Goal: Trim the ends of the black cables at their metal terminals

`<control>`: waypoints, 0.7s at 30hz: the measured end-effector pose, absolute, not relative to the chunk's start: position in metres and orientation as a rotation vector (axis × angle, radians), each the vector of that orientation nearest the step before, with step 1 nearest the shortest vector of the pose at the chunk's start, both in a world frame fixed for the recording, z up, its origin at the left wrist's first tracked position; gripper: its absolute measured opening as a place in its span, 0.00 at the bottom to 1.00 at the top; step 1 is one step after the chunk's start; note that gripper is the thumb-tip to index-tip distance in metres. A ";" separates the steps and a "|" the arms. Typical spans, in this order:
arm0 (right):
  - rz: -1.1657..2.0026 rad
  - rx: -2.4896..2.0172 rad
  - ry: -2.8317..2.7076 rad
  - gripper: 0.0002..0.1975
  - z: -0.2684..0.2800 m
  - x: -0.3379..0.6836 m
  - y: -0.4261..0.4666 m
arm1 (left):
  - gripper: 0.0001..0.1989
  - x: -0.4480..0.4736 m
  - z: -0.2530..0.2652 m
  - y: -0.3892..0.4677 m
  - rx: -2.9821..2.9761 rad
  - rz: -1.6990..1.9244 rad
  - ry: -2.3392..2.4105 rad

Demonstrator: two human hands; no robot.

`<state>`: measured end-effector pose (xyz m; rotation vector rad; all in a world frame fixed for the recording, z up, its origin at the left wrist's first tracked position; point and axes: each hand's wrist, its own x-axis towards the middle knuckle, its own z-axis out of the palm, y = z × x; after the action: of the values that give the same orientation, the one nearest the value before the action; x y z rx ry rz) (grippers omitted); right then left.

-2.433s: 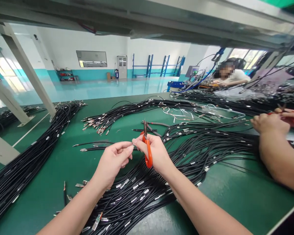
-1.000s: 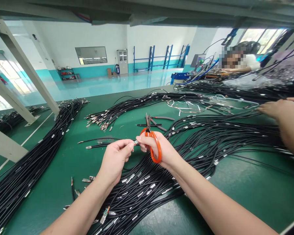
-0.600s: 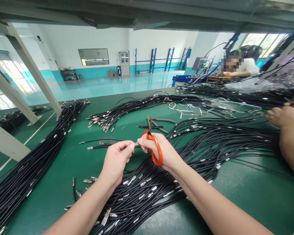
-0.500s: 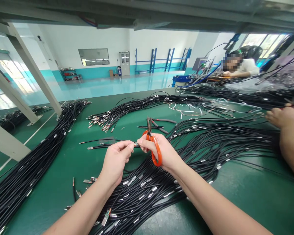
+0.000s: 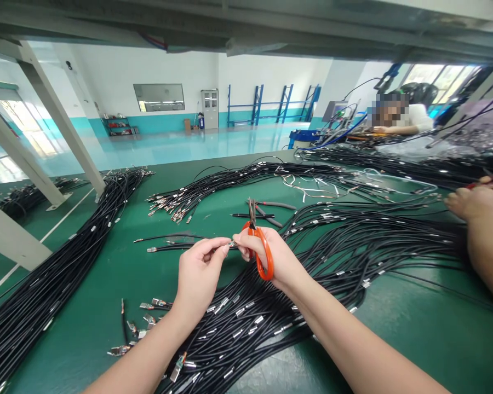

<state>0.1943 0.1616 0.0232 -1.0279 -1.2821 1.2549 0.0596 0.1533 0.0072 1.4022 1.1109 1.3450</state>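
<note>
Both of my hands meet above the green table around a small metal cable connector [image 5: 232, 244]. My left hand [image 5: 200, 268] pinches it between thumb and fingertips from the left. A pair of orange-handled scissors [image 5: 264, 261] is held in my right hand [image 5: 276, 253], blades pointing away from me. The thumb and fingertips of that hand also touch the connector's right side. Much of the connector is hidden by my fingers. Below my hands spreads a bundle of black cables [image 5: 246, 312], several with metal plugs [image 5: 178, 368] at their ends.
Pliers [image 5: 271, 207] and a black pen-like tool [image 5: 252, 215] lie beyond my hands. Another cable bundle [image 5: 238, 176] runs behind them, and a thick one [image 5: 78, 241] lies left beside metal posts. Another person's hand [image 5: 476, 200] is at right; a co-worker [image 5: 411, 117] sits farther back.
My left hand has shifted slightly right, and my right hand very little. Both still hold the connector, with the scissors still in my right hand. The view has tilted slightly.
</note>
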 end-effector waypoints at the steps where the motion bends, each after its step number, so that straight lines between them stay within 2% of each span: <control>1: 1.258 -1.024 -1.278 0.13 0.023 0.194 0.162 | 0.07 0.060 0.007 0.153 1.404 1.357 1.119; 21: 1.295 -1.007 -1.246 0.16 0.021 0.195 0.162 | 0.10 0.060 0.007 0.152 1.353 1.276 1.033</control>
<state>0.1949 0.1624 0.0210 -1.0072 -1.2460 1.2954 0.0601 0.1522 0.0074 1.3527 1.0328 1.2764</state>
